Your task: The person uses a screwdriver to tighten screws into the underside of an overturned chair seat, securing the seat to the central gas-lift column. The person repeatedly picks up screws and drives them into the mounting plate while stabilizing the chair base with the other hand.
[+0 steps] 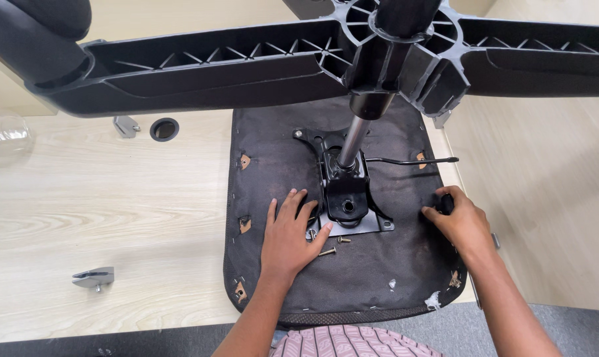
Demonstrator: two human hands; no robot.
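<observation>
An office chair lies upside down on a wooden table. Its black fabric seat underside (pixel 378 271) faces up, with the black metal tilt mechanism (pixel 344 192) bolted in the middle and the gas cylinder (pixel 353 142) rising to the black star base (pixel 260 59). My left hand (pixel 289 235) rests flat on the seat beside the mechanism plate, fingers spread, next to loose screws (pixel 328 251). My right hand (pixel 459 221) is closed around a small black knob (pixel 447 200) at the seat's right edge. A thin lever (pixel 411 160) sticks out to the right.
The light wooden table (pixel 101 218) holds a metal bracket (pixel 94 277) at front left, another metal fitting (pixel 125 125) and a round cable hole (pixel 164 129) farther back, and a clear plastic item (pixel 5 135) at far left. Grey floor shows near me.
</observation>
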